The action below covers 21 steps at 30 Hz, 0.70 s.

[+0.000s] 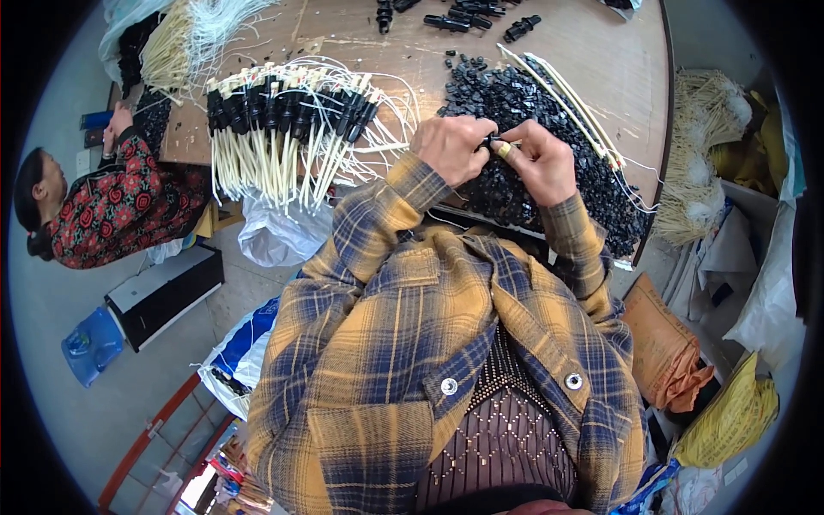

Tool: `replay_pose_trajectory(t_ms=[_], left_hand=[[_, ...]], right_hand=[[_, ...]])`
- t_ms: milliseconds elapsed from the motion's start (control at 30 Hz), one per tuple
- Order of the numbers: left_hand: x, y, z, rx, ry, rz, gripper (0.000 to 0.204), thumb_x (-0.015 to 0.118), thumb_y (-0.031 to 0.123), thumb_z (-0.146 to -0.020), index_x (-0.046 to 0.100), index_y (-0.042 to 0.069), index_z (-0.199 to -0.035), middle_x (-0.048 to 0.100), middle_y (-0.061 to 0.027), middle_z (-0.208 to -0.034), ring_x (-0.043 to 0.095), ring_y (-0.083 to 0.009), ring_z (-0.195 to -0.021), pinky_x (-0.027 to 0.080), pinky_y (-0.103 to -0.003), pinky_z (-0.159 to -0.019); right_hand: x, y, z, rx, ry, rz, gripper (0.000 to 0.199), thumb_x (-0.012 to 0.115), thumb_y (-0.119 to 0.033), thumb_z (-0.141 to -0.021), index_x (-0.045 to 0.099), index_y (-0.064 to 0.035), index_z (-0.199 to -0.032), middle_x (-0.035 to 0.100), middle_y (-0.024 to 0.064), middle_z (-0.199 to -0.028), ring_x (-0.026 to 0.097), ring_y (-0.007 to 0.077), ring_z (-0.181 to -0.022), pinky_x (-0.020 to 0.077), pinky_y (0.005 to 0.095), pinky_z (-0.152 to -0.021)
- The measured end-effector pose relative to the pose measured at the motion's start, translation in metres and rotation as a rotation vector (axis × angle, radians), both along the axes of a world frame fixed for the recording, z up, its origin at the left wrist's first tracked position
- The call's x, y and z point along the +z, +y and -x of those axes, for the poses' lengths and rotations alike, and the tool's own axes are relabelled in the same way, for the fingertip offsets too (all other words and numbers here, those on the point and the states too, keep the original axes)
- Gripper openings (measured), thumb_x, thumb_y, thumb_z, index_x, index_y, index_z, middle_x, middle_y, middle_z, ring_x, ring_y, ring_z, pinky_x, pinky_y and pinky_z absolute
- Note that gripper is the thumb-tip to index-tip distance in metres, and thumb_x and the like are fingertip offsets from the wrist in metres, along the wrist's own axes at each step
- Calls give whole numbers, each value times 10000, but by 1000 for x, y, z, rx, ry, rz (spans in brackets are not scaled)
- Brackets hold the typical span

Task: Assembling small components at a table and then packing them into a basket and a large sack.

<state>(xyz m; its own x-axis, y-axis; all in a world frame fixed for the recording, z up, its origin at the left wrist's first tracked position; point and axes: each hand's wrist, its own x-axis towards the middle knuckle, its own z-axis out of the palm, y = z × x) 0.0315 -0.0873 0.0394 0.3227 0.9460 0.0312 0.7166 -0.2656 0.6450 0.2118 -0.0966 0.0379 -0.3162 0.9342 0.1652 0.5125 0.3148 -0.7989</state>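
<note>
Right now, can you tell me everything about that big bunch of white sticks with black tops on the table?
The bundle of white cables with black caps lies on the wooden table, to the left of both hands. Many thin cream-white cords lie side by side, each with a black plastic-looking cap near its upper end. Their lower ends hang over the table's front edge. Loose white wires loop around the top. No hand touches it.

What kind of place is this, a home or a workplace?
Probably a small assembly workshop. A wooden table holds a pile of small black plastic parts and bundles of white cables, and another person works beside it.
</note>
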Motion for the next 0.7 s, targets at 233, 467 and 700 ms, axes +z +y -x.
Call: replay_pose_trajectory(t_ms=[233, 467, 700], left_hand=[[0, -3, 24, 156, 107, -371, 165, 617, 160, -683, 646, 142, -844, 586, 2, -647, 500, -139, -517, 418, -279, -485], [4, 8, 100, 714, 708, -701, 393, 658, 279, -653, 585, 197, -1031, 562, 5, -1014, 479, -203, -952, 324, -465, -847], [-16, 87, 19, 295, 69, -461, 338, 623, 164, -696, 604, 155, -1033, 594, -14, -1026, 519, -195, -984, 402, -387, -881]], right_hand=[[13, 10, 21, -206, 116, -213, 274, 713, -107, -703, 652, -134, -968, 644, -24, -745, 385, 46, -437, 318, 191, -393], [6, 2, 28, 51, -218, -592, 258, 709, -135, -693, 653, -159, -944, 655, -12, -882, 469, 67, -510, 343, 185, -457], [1, 35, -28, -264, -216, -132, 183, 669, -145, -723, 653, -75, -891, 657, 18, -816, 598, 178, -644, 484, 280, -592]])
